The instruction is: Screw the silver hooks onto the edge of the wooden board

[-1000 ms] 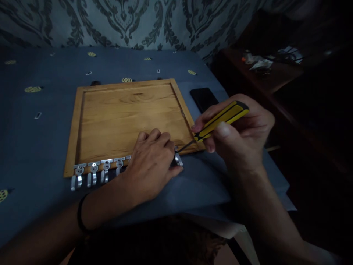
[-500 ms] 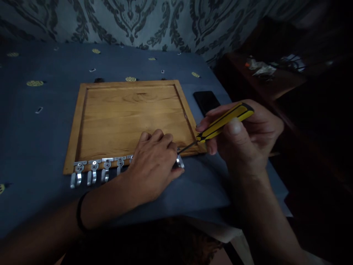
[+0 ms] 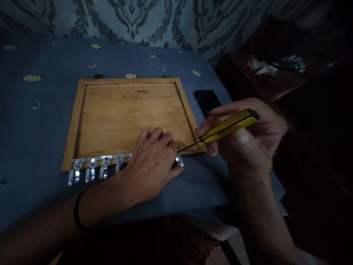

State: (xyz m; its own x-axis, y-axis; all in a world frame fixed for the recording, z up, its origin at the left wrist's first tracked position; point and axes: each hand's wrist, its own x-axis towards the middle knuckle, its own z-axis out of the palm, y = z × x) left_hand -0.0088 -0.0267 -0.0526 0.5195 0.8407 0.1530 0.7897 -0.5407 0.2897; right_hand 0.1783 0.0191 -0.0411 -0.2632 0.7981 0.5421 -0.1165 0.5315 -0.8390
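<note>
A framed wooden board [image 3: 135, 110] lies flat, with a row of metal hooks [image 3: 92, 167] along its near edge. My left hand [image 3: 154, 162] rests over the right part of that row, fingers curled round a hook at the right end [image 3: 179, 160]; it covers the hooks in the middle. In my right hand [image 3: 250, 136] is a screwdriver with a yellow and black handle [image 3: 228, 127]. Its shaft slants down left to the hook by my left fingers. The tip is hidden there, so whether it sits in a screw I cannot tell.
A black phone [image 3: 207, 102] lies right of the board on the dark blue tablecloth [image 3: 49, 125]. Beyond the table's right edge, a dark brown surface [image 3: 286, 82] carries a crumpled clear plastic bag [image 3: 263, 69]. A patterned curtain or wall covering [image 3: 154, 22] stands behind.
The screwdriver handle has rolled in my right fingers and its end sits slightly farther right and lower. My left hand stays on the hook. The whole view has shifted a little.
</note>
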